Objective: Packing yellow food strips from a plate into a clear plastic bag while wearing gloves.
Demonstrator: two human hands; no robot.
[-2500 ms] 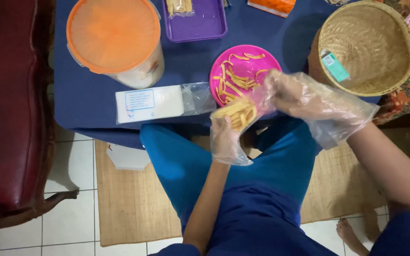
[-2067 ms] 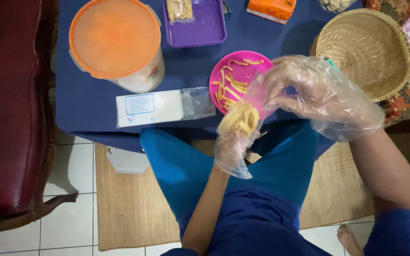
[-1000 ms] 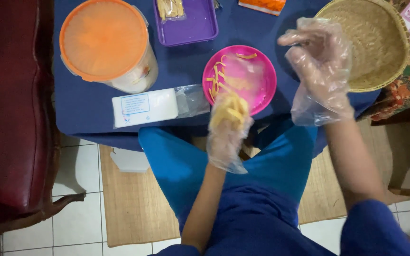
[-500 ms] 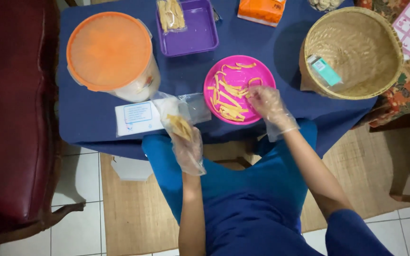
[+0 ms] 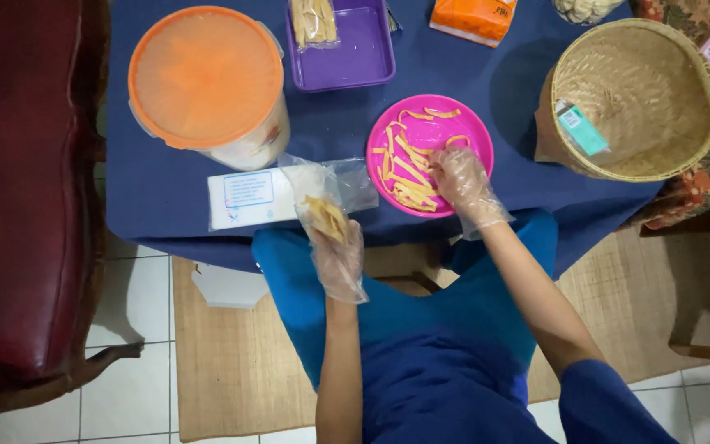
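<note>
Gloved left hand grips a small clear bag of yellow strips at the table edge. Gloved right hand, fingers loosely curled, touches strips on the pink plate.

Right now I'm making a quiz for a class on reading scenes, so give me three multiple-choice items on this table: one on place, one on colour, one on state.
1. Where is the right hand?
A on the pink plate
B in the woven basket
C on the orange lid

2. What colour is the tray at the table's far edge?
A green
B purple
C white

3. What does the left hand hold?
A nothing
B a spoon
C a bunch of yellow strips

Key: 1 A, its fingers lie on strips on the pink plate; 2 B, its bare floor is purple; 3 C, yellow strips sit in its gloved grip.
</note>
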